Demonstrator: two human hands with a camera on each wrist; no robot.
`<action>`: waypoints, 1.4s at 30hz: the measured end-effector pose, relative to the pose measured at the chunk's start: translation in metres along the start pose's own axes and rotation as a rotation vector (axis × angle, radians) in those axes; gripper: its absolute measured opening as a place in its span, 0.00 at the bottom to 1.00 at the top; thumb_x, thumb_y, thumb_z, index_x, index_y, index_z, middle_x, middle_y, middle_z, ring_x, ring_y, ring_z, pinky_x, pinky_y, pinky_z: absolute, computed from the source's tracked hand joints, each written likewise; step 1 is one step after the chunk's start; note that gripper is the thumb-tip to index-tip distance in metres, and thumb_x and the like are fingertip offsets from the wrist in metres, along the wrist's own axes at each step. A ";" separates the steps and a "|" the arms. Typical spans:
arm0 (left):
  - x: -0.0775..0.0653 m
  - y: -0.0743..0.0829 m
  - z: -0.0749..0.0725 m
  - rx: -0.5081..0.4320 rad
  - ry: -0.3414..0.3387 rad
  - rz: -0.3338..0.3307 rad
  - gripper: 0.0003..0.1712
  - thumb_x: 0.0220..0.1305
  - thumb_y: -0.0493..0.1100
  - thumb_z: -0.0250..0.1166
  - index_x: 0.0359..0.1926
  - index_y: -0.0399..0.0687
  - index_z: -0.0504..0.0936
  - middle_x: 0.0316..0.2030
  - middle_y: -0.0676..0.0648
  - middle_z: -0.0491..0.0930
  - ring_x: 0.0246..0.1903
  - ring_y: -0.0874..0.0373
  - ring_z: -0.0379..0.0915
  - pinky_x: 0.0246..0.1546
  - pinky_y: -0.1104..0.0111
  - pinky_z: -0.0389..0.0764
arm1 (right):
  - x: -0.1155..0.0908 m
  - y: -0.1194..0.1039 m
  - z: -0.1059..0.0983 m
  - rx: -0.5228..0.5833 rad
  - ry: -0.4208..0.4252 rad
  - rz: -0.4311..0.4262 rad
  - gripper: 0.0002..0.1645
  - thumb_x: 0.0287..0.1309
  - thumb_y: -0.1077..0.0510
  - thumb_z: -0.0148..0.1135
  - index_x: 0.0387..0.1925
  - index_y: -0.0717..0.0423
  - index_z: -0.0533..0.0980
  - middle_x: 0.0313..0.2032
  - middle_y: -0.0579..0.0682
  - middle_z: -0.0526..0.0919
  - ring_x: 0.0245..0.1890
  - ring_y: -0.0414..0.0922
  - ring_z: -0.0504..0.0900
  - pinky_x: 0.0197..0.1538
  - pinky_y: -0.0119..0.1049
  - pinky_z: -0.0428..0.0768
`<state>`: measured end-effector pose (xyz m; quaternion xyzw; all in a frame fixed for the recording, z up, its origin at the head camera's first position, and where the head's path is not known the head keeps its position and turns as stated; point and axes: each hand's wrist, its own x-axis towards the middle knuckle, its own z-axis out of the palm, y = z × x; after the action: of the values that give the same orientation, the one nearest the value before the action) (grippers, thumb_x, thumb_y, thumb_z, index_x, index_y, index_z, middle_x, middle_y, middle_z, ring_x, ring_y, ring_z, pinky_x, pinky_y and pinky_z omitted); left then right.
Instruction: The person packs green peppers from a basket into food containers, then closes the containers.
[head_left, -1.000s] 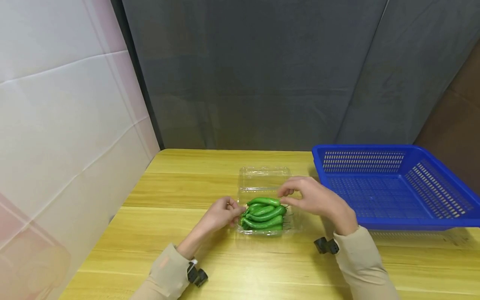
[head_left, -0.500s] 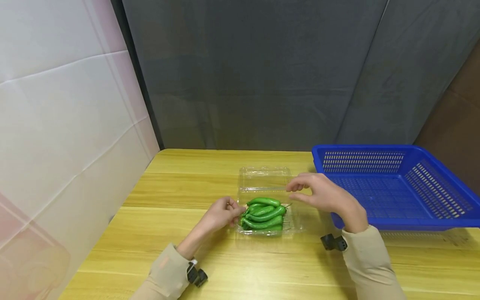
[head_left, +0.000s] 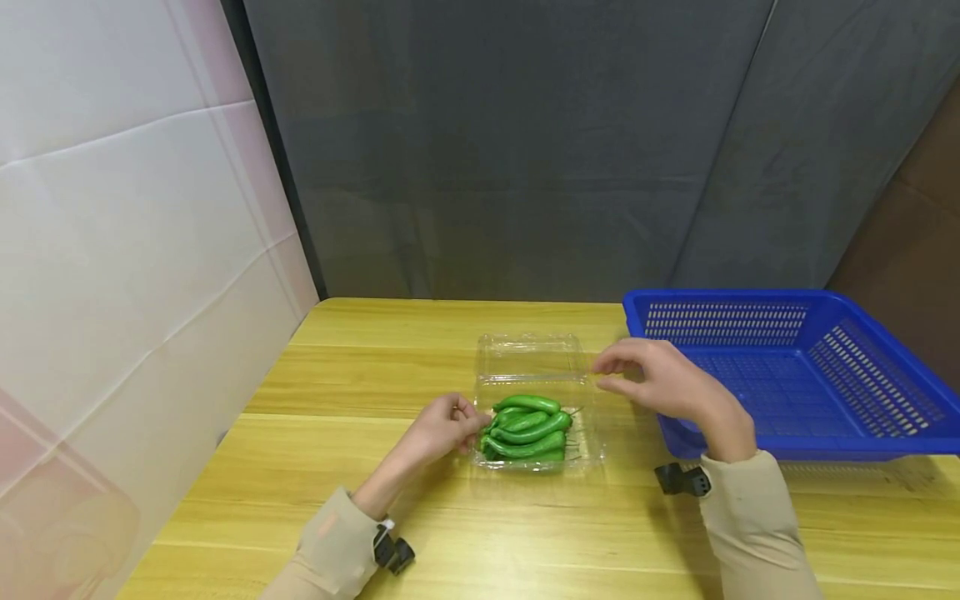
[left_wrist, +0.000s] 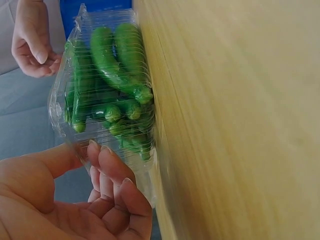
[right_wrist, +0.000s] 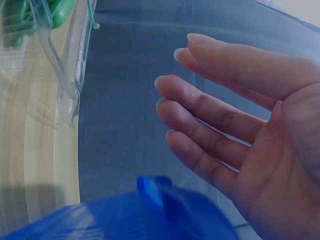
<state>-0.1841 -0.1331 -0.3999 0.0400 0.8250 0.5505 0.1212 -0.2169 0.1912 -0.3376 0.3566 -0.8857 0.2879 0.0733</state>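
A clear plastic clamshell box (head_left: pixel 592 450) lies with its lid (head_left: pixel 529 357) folded back, away from the person. Several green chili peppers (head_left: pixel 528 446) are heaped inside it, their thin stems toward the right. With thumb and fingertips my left hand (head_left: pixel 442 429) pinches the box's left rim; the left wrist view shows this hand (left_wrist: pixel 95 200) close up at the corner. My right hand (head_left: pixel 667 379) hovers between the box and the blue basket. In the right wrist view its fingers (right_wrist: pixel 205 107) are spread and hold nothing.
The large blue perforated basket (head_left: pixel 750 450) stands at the right, its near left part behind the right wrist. Wood-grain table (head_left: pixel 360 358) runs under everything. A dark grey curtain (head_left: pixel 480 150) closes the back and a pale panel (head_left: pixel 150 250) the left side.
My right hand has moved right, away from the peppers toward the basket. The left hand stays on the rim, and the box and peppers have not moved.
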 end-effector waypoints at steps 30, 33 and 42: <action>-0.002 0.002 0.001 -0.004 0.011 0.010 0.11 0.68 0.38 0.66 0.37 0.36 0.73 0.26 0.43 0.76 0.27 0.55 0.74 0.32 0.62 0.82 | -0.023 0.024 -0.026 0.019 0.026 0.156 0.08 0.63 0.57 0.70 0.44 0.52 0.84 0.38 0.41 0.85 0.40 0.41 0.82 0.49 0.46 0.78; -0.001 0.001 0.001 -0.011 0.008 0.010 0.10 0.68 0.37 0.66 0.37 0.36 0.73 0.26 0.44 0.76 0.27 0.55 0.74 0.32 0.62 0.82 | -0.026 0.025 -0.029 0.017 0.027 0.175 0.09 0.64 0.56 0.69 0.44 0.53 0.84 0.39 0.42 0.85 0.40 0.42 0.81 0.49 0.45 0.78; 0.000 0.001 0.001 -0.008 0.006 0.009 0.10 0.68 0.37 0.66 0.37 0.36 0.73 0.26 0.43 0.76 0.26 0.56 0.74 0.32 0.63 0.82 | -0.033 0.032 -0.033 0.029 0.023 0.201 0.13 0.64 0.55 0.69 0.48 0.55 0.83 0.42 0.44 0.85 0.41 0.43 0.82 0.49 0.43 0.78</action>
<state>-0.1834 -0.1318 -0.3995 0.0415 0.8230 0.5544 0.1163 -0.2171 0.2475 -0.3362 0.2635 -0.9120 0.3106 0.0492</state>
